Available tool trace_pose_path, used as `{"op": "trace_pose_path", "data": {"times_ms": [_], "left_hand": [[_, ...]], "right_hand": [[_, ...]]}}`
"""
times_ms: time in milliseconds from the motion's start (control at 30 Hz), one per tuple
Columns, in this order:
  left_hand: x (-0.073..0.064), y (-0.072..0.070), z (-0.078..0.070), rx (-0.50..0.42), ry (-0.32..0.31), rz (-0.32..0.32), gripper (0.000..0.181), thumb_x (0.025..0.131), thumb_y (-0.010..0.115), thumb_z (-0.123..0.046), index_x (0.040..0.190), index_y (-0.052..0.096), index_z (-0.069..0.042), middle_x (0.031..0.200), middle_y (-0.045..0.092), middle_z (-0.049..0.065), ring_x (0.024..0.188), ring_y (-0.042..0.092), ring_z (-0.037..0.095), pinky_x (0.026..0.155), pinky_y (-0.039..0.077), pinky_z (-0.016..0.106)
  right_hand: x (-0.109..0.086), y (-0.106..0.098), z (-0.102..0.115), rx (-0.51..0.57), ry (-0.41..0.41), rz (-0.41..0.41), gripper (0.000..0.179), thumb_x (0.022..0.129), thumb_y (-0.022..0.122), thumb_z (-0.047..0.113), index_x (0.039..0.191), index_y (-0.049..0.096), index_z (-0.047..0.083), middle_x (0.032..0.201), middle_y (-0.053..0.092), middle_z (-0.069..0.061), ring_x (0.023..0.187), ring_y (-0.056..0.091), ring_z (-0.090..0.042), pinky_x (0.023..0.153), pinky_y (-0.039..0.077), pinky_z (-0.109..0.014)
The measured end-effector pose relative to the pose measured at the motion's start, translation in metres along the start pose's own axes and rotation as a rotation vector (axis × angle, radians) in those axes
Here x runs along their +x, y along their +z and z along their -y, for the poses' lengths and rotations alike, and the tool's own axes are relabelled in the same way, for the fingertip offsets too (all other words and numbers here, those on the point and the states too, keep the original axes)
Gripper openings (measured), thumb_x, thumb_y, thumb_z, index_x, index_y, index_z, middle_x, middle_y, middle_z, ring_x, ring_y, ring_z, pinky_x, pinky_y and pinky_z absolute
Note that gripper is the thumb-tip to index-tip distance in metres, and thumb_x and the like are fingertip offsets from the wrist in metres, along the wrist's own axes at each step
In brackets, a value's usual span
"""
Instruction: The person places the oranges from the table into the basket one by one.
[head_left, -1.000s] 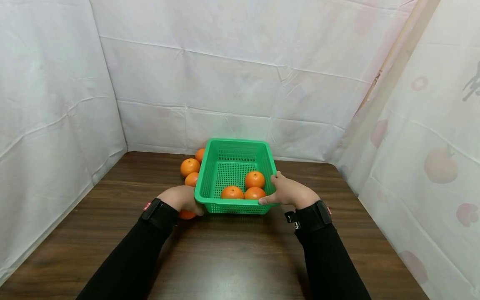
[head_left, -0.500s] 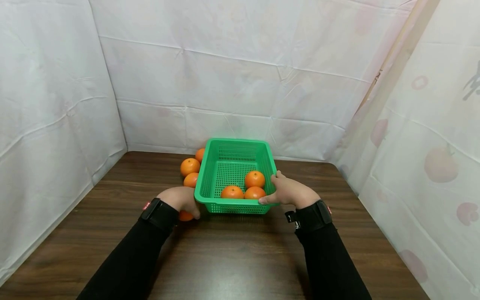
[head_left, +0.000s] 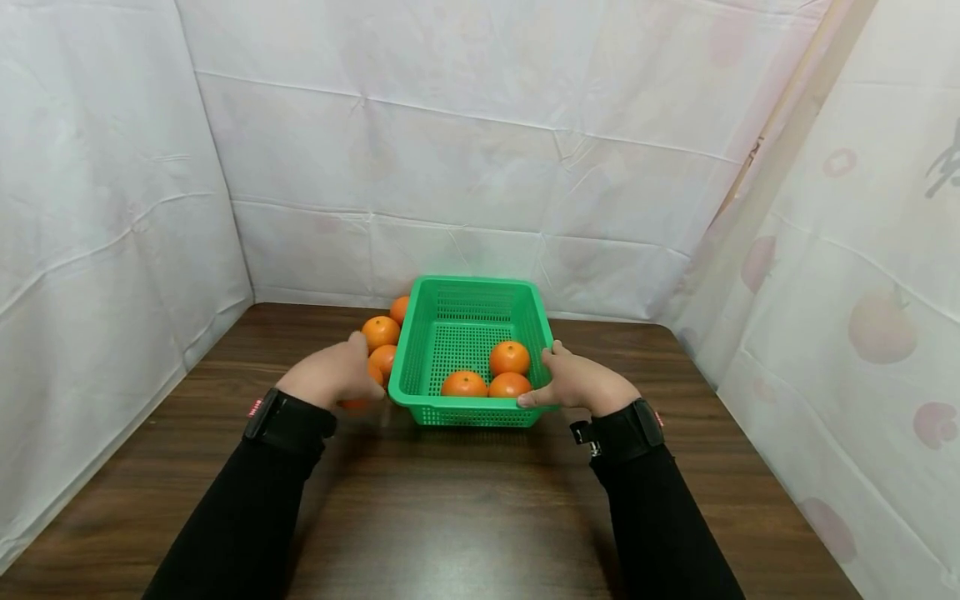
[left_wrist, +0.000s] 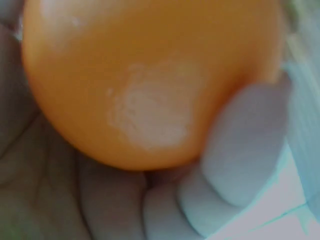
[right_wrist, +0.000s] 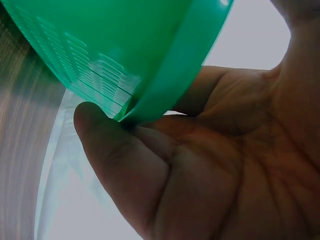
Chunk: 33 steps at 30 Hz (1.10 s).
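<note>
A green plastic basket (head_left: pixel 480 402) stands on the table with three oranges inside, one of them a whole orange (head_left: pixel 464 384) near the front wall. My left hand (head_left: pixel 327 377) is just left of the basket's front corner. In the left wrist view its fingers curl round an orange (left_wrist: pixel 150 75), which the hand mostly hides in the head view. At the basket's right front corner, my right hand (head_left: pixel 588 383) grips the rim (right_wrist: pixel 175 75), thumb over the front edge and fingers along the right side.
Along the basket's left side lie several more oranges, including one orange (head_left: pixel 380 332) beyond my left hand and another orange (head_left: pixel 400 309) at the back. White cloth (head_left: pixel 465 167) hangs behind the brown wooden table (head_left: pixel 450 508) and along both sides.
My left hand has moved left and slightly back, away from the basket corner, with the orange in it. The right hand and the basket have stayed put.
</note>
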<state>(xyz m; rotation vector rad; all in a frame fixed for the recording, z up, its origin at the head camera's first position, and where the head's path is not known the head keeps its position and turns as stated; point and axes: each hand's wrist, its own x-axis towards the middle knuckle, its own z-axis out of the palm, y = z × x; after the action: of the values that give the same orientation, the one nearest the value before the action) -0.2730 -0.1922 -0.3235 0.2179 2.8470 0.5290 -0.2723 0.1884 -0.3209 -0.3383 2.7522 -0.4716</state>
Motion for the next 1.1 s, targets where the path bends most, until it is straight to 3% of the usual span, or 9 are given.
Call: {"op": "trace_pose_path", "data": {"times_ms": [100,233,400,567,867,1100], "left_hand": [[-0.001,-0.008,-0.002,-0.041,0.02,-0.072,0.099,0.08,0.082,-0.042,0.149,0.03,0.006,0.117,0.067,0.017,0.092,0.065,0.029,0.077,0.054,0.04],[-0.004,-0.013,-0.009,-0.065,0.083,-0.188,0.082,0.079,0.086,-0.045,0.137,0.044,-0.004,0.117,0.064,0.013,0.094,0.064,0.028,0.078,0.054,0.038],[-0.007,-0.017,-0.017,-0.096,0.173,-0.316,0.056,0.081,0.088,-0.034,0.121,0.054,-0.013,0.11,0.064,0.008,0.092,0.064,0.026,0.075,0.054,0.037],[-0.008,-0.016,-0.02,-0.124,0.24,-0.417,0.059,0.084,0.089,-0.035,0.13,0.057,-0.015,0.121,0.062,0.007,0.1,0.065,0.028,0.083,0.058,0.044],[-0.005,-0.013,-0.023,-0.198,0.357,-0.525,0.071,0.083,0.092,-0.042,0.144,0.062,-0.019,0.142,0.057,0.007,0.115,0.061,0.031,0.093,0.059,0.054],[-0.005,-0.009,-0.027,-0.253,0.395,-0.561,0.073,0.082,0.093,-0.043,0.145,0.062,-0.02,0.146,0.057,0.006,0.118,0.061,0.03,0.096,0.059,0.055]], "right_hand": [[0.0,0.0,0.0,0.007,0.0,0.001,0.117,0.09,0.077,0.065,0.169,0.021,0.001,0.178,0.004,-0.025,0.163,0.023,-0.043,0.127,0.032,-0.061],[0.001,-0.001,-0.001,0.018,-0.004,0.003,0.116,0.091,0.077,0.065,0.169,0.02,0.001,0.178,0.003,-0.025,0.163,0.021,-0.044,0.127,0.031,-0.062],[0.001,-0.002,-0.001,0.025,-0.008,0.009,0.115,0.092,0.077,0.063,0.169,0.02,0.0,0.178,0.002,-0.026,0.163,0.021,-0.044,0.127,0.031,-0.062],[0.001,-0.003,0.001,0.016,-0.007,0.01,0.114,0.092,0.077,0.062,0.169,0.02,0.0,0.178,0.002,-0.026,0.163,0.022,-0.044,0.127,0.032,-0.062],[-0.001,-0.003,0.002,0.014,-0.005,0.014,0.115,0.092,0.077,0.063,0.169,0.019,0.0,0.178,0.002,-0.025,0.163,0.021,-0.043,0.128,0.031,-0.061],[0.0,-0.001,0.001,0.018,-0.009,0.017,0.115,0.091,0.077,0.063,0.169,0.019,0.0,0.178,0.002,-0.026,0.163,0.021,-0.044,0.127,0.032,-0.061]]}}
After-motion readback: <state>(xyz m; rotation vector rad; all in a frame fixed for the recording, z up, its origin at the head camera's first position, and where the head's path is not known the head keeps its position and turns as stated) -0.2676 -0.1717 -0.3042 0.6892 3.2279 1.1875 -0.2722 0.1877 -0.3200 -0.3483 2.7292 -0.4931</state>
